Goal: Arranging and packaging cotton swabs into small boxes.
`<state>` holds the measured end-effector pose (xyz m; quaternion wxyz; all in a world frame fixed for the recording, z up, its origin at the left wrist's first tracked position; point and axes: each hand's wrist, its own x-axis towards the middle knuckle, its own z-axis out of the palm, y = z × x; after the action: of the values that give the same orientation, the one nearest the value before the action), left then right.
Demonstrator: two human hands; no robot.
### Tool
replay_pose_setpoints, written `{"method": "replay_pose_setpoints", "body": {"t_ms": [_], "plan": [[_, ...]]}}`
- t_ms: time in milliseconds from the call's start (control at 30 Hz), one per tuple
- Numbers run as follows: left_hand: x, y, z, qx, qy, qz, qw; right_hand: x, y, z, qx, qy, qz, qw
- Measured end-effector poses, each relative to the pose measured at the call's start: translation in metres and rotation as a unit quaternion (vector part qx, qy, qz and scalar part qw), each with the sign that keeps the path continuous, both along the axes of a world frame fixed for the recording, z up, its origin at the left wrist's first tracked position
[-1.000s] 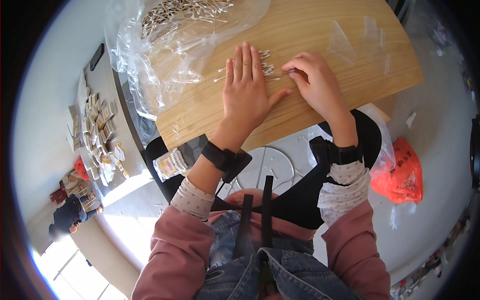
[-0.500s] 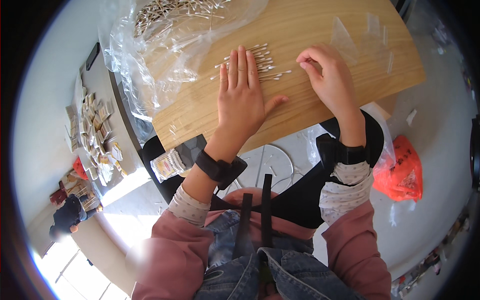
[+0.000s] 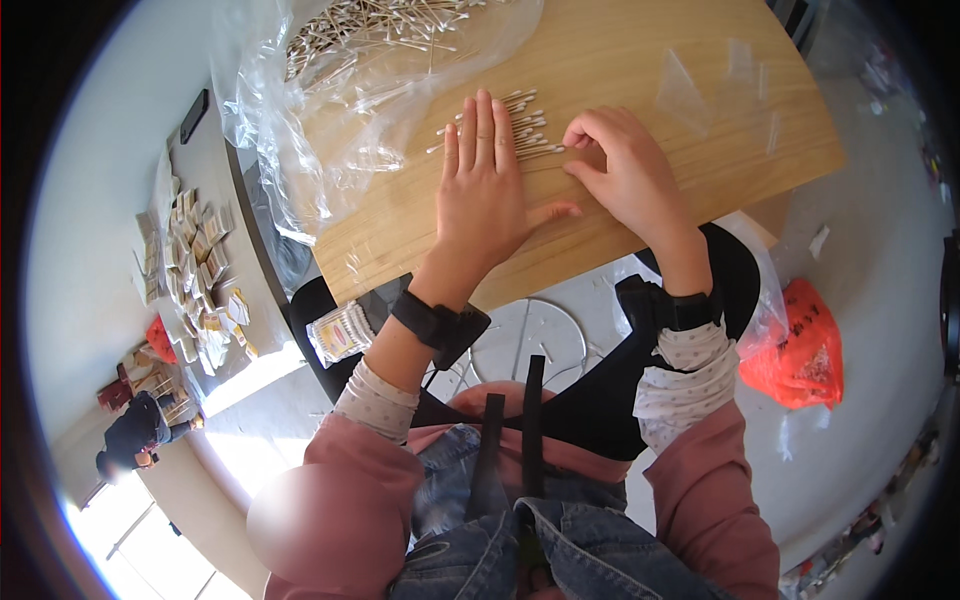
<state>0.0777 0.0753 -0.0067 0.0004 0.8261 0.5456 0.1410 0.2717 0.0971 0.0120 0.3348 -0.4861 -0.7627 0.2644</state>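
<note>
My left hand (image 3: 482, 190) lies flat over a small row of cotton swabs (image 3: 526, 118) on the wooden table, its fingers stretched out and the thumb out to the side. White swab tips show on both sides of its fingers; the middle of the row is hidden beneath them. Close to the row's right ends is my right hand (image 3: 625, 165), fingers curled, with a gap between thumb and index finger. One swab's tip is right by its index fingertip; I see nothing held. At the far left, a clear plastic bag (image 3: 345, 150) is spread around a heap of loose swabs (image 3: 375, 32).
Clear plastic pieces (image 3: 683, 95) lie on the table's right part. A pack of swabs (image 3: 341, 333) is by my left forearm, below the table edge. Many small packs (image 3: 198, 250) are piled at the left. A red plastic bag (image 3: 800, 350) sits on the right; another person (image 3: 135, 430) is far left.
My right hand has moved left, toward the swabs' right ends, and its thumb and index finger have parted. My left hand stays flat over the row.
</note>
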Motion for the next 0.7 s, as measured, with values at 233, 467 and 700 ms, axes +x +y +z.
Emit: {"method": "replay_pose_setpoints", "body": {"t_ms": [233, 467, 700], "plan": [[0.011, -0.008, -0.007, -0.005, 0.016, 0.015, 1.0, -0.008, 0.002, -0.01, 0.041, 0.02, -0.027, 0.999], [0.013, -0.01, -0.006, -0.03, 0.042, 0.035, 0.998, -0.021, 0.007, -0.016, 0.07, 0.096, -0.092, 0.989], [0.021, -0.033, 0.0, -0.039, 0.009, 0.029, 0.999, -0.036, -0.007, -0.022, -0.039, 0.287, -0.154, 0.945]]}}
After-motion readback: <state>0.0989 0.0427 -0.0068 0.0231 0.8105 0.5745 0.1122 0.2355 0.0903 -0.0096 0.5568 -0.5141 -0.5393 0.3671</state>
